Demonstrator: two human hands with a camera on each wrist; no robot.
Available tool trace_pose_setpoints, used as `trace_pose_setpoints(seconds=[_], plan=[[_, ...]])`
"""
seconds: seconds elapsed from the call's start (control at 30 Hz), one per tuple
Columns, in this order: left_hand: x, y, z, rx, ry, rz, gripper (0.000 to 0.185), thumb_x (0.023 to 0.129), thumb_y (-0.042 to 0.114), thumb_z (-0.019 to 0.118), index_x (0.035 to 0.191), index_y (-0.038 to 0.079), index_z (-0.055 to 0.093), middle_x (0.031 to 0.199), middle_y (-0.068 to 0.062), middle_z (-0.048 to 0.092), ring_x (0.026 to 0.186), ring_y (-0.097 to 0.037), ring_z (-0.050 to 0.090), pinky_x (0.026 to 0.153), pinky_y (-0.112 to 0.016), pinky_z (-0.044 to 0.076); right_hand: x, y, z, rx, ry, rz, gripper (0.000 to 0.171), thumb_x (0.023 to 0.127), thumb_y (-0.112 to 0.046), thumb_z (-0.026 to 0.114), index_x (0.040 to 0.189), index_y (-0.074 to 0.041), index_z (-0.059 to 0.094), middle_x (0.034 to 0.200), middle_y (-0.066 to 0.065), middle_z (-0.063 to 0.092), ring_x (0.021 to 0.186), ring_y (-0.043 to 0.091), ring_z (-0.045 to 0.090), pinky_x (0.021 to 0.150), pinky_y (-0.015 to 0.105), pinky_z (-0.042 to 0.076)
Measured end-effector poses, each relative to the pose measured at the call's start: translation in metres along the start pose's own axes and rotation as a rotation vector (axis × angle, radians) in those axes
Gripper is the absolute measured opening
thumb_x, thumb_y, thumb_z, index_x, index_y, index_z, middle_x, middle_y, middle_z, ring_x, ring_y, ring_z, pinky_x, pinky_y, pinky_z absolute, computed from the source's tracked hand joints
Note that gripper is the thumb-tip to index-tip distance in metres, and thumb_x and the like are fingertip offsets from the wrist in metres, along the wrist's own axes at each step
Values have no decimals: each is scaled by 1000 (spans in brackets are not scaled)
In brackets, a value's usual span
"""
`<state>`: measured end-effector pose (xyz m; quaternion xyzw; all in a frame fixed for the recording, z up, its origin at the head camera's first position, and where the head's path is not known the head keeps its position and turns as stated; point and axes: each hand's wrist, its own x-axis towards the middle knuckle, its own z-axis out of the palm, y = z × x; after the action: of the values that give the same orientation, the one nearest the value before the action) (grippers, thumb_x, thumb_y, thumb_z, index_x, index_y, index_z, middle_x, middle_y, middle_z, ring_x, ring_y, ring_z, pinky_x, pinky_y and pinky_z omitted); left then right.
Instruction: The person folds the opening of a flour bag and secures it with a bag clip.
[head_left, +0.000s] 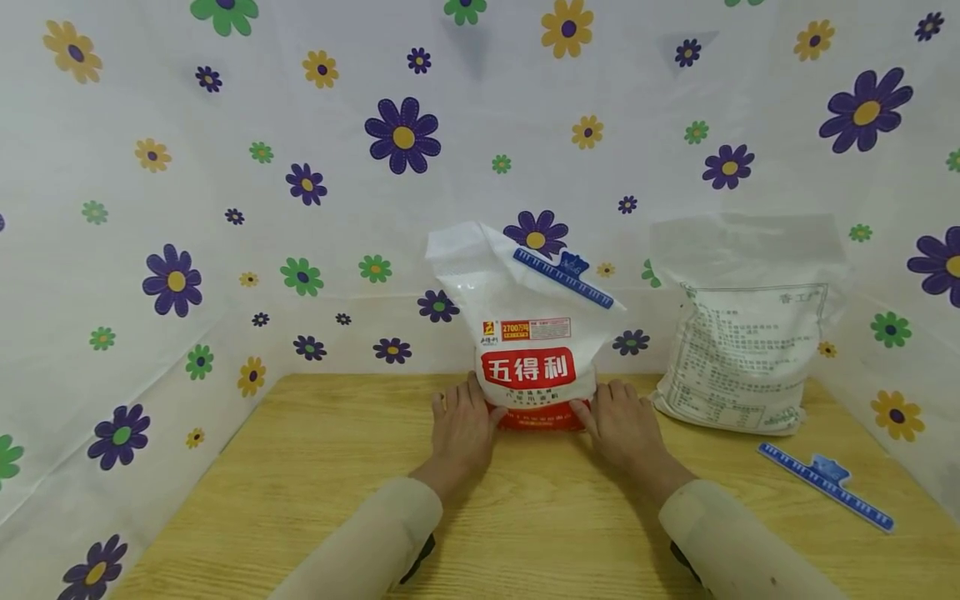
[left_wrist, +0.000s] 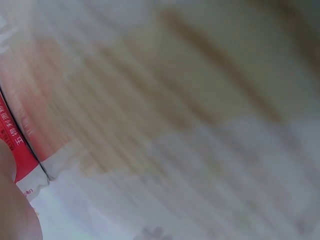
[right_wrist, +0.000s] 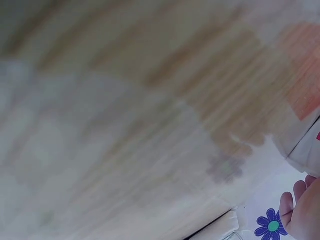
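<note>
The flour bag stood upright on the worktop straight ahead of the person, its long axis vertical (a blue clip across its top), with the left hand and right hand equally near, fingers straight, pressing its lower sides.

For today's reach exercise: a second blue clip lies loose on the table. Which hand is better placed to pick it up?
The right hand. The loose blue clip lies on its side of the table, beyond the flour bag; the left hand would have to cross over.
</note>
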<state>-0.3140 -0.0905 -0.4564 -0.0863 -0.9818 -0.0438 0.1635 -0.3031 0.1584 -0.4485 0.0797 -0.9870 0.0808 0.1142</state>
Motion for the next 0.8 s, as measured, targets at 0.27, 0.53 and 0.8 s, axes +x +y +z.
trace_pose_setpoints(seconds=[0.27, 0.53, 0.8], plan=[[3, 6, -2, -3, -25, 1, 82, 100, 56, 43, 152, -4, 23, 130, -17, 53, 113, -30, 43, 99, -48, 28, 1, 2, -1, -48, -1, 14, 81, 97, -70, 20, 127, -2, 51, 117, 18, 56, 108, 35, 52, 91, 55, 48], [8, 9, -2, -16, -16, -4, 81, 101, 55, 43, 152, -5, 24, 126, -17, 52, 111, -30, 42, 98, -47, 29, 5, 5, 1, -48, 2, 31, 81, 97, -70, 19, 125, -1, 50, 118, 19, 55, 110, 36, 52, 92, 55, 48], [16, 8, 2, 4, -32, -9, 78, 103, 53, 41, 151, -6, 25, 128, -19, 51, 114, -32, 43, 98, -47, 30, 15, 5, 5, -23, 1, 39, 78, 97, -69, 21, 125, -2, 50, 112, 16, 54, 105, 33, 51, 93, 52, 48]])
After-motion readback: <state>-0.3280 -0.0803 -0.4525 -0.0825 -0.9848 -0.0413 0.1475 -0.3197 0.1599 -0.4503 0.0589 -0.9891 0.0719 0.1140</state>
